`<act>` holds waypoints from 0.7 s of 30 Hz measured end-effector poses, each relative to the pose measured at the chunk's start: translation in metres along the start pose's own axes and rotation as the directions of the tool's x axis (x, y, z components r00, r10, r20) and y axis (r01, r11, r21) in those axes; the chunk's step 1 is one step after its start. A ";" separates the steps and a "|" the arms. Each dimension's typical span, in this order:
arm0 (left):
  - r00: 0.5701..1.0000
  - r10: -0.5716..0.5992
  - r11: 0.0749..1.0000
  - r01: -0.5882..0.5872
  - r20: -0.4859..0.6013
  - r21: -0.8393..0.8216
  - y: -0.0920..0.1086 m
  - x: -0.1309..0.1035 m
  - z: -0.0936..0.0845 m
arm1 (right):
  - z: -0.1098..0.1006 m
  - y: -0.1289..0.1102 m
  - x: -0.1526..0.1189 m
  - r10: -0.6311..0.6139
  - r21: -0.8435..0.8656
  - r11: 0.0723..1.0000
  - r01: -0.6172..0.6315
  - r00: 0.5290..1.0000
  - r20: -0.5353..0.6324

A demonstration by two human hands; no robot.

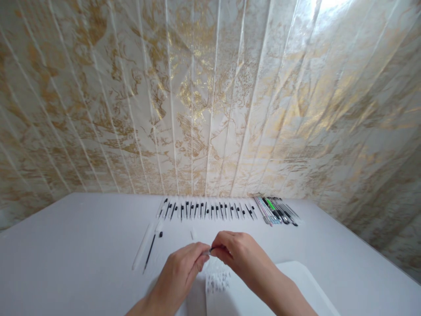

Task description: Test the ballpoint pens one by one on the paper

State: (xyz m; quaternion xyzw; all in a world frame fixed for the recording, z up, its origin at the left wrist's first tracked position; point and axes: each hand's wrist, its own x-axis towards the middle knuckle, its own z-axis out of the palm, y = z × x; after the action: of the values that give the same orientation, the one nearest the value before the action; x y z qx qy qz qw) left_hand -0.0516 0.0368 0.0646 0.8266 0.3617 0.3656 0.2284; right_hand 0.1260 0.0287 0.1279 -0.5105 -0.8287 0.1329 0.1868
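Observation:
My left hand [184, 267] is closed in a pinch on a small pale, translucent pen part [206, 252]. Against it, my right hand [235, 250] pinches a small dark pen part [212, 249]; the fingers hide most of both pieces, and whether they are joined I cannot tell. To the left of my hands lie a black pen refill [149, 254], a clear pen barrel [141, 248] and a black pen cap [161, 234]. A short white piece [192, 235] rests just beyond my left fingers.
Along the back edge runs a row of clear barrels, refills and black caps [207, 210]. Several pens [276, 211], one bright green, lie bundled at its right end. A white tray [315, 285] and a sheet with dark marks [219, 283] are near me. A gold-patterned curtain [197, 109] hangs behind.

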 end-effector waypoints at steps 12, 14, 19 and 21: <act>0.997 -0.037 0.995 0.030 -0.068 -0.098 0.000 0.004 -0.002 | 0.020 0.000 0.003 0.079 -0.065 0.995 -0.080 0.997 -0.008; 0.997 -0.074 0.989 0.069 -0.036 -0.128 0.003 0.005 -0.004 | 0.016 0.002 0.002 0.004 -0.020 1.000 -0.005 0.999 -0.048; 0.993 -0.113 0.979 0.115 0.020 -0.169 0.005 0.005 -0.005 | 0.024 0.003 0.004 -0.047 0.078 0.995 0.058 0.990 -0.131; 0.996 -0.090 0.985 0.090 0.010 -0.150 0.003 0.004 -0.003 | 0.032 0.003 0.005 0.033 0.168 0.986 -0.012 0.991 -0.126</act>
State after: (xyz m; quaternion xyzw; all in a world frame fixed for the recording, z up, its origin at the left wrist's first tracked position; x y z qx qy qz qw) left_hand -0.0508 0.0380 0.0699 0.7906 0.3697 0.3796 0.3069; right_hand 0.1116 0.0338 0.0988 -0.5100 -0.7951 0.1709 0.2803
